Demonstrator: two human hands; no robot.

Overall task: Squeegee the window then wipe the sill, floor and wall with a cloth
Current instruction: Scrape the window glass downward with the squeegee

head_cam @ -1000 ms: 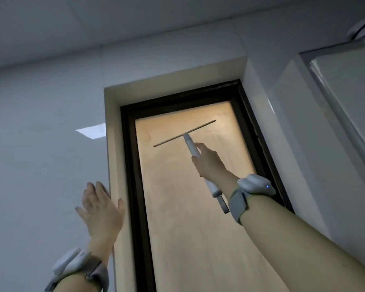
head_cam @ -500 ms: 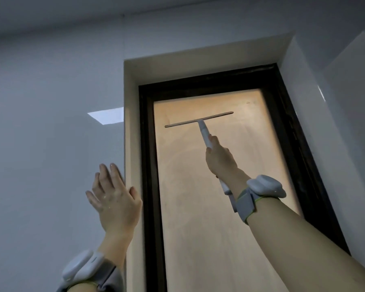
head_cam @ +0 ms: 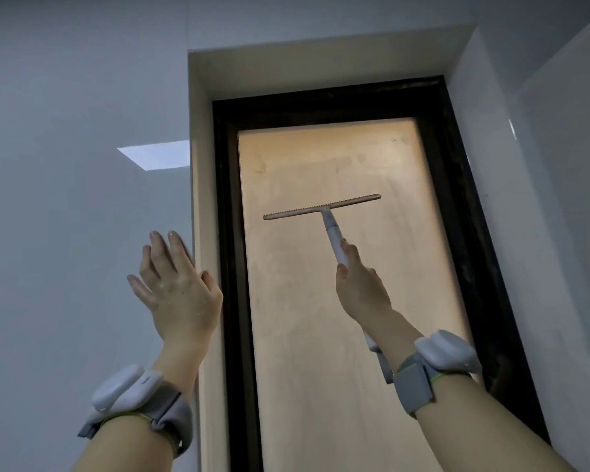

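Note:
A tall narrow window (head_cam: 324, 335) with a black frame (head_cam: 232, 267) fills the middle of the view; its pane glows warm orange and looks streaky. My right hand (head_cam: 360, 287) grips the white handle of a squeegee (head_cam: 322, 207), whose blade lies almost level across the upper half of the pane. My left hand (head_cam: 176, 284) is flat against the grey wall (head_cam: 65, 233) just left of the window recess, fingers spread and empty. No cloth, sill or floor is in view.
The pale recess edge (head_cam: 198, 199) runs down between my left hand and the frame. A white glossy wall (head_cam: 542, 199) closes in on the right. A bright patch of light (head_cam: 155, 154) sits on the left wall.
The squeegee blade has slid down the pane from near the top to lower on the glass, and levelled out. My left hand stays pressed on the wall.

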